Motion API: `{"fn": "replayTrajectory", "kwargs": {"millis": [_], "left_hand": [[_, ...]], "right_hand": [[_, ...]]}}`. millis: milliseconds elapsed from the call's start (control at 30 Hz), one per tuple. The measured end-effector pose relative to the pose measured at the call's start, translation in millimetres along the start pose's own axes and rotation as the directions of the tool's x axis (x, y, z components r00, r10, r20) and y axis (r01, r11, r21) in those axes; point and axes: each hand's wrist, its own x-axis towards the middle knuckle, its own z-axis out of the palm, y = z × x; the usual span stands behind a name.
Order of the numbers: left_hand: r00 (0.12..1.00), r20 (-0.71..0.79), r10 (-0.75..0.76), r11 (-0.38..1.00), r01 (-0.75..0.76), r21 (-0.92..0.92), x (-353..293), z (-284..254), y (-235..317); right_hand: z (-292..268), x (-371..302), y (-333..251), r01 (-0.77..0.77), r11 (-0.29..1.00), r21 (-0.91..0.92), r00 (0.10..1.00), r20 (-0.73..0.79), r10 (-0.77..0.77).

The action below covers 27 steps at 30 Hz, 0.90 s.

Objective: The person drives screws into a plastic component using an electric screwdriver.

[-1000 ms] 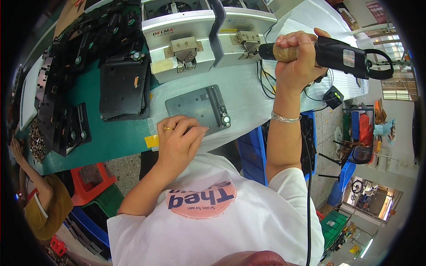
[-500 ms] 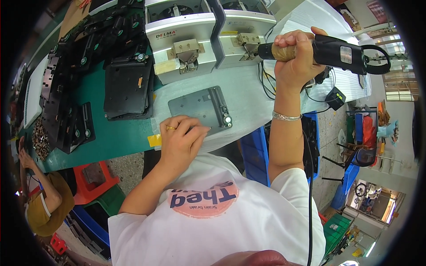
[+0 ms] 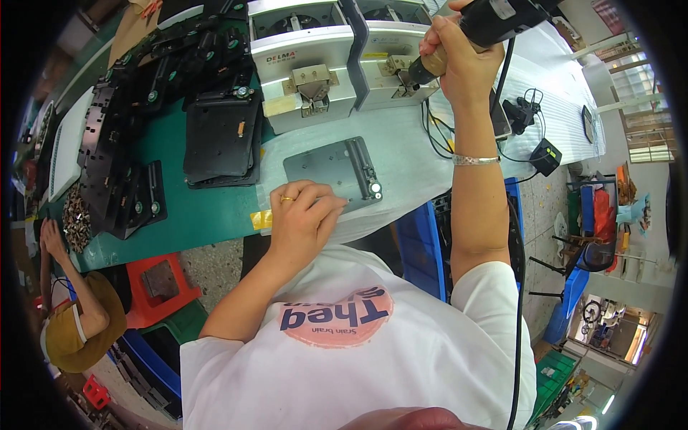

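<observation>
My right hand (image 3: 462, 64) is wrapped round a black electric screwdriver (image 3: 502, 18), on a part covered with tan tape. Its nose slants down to the metal bracket on the front of the right-hand silver screw feeder (image 3: 376, 89); whether the tip touches cannot be made out. A flat dark panel (image 3: 326, 163) with a raised bar and a round silver fitting along its right side lies on white foam sheet (image 3: 416, 150). At its near edge, my left hand (image 3: 304, 222) has bent fingers pressed on it, and the fingertips are partly hidden.
Beside the right feeder stands another silver feeder (image 3: 276, 68). Stacked dark panels (image 3: 218, 143) and many black parts cover the green table (image 3: 172, 215) to the left. Cables and a black adapter (image 3: 546, 156) lie right. Another person's hand (image 3: 54, 240) is at far left.
The screwdriver has tilted more steeply, its body rising and its nose swinging down to the right feeder's bracket. My left hand stays on the panel. The whole view has shifted slightly.
</observation>
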Motion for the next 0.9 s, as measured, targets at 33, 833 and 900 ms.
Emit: {"fn": "replayTrajectory", "kwargs": {"millis": [33,833,900], "left_hand": [[1.000,-0.010,0.000,1.000,0.000,0.004,-0.7,-1.0,0.9],[1.000,0.006,-0.030,0.995,0.031,-0.099,-15.8,-8.4,-5.9],[0.999,-0.003,-0.052,0.999,0.052,0.001,-16.5,-16.9,-5.8]], "right_hand": [[-0.6,-1.1,-2.4,0.014,1.000,0.016,1.000,0.008,-0.014],[16.8,-85.8,-45.6,-0.059,0.916,0.397,0.984,0.177,-0.013],[19.8,-96.6,-42.8,-0.087,0.900,0.426,0.971,0.237,-0.018]]}}
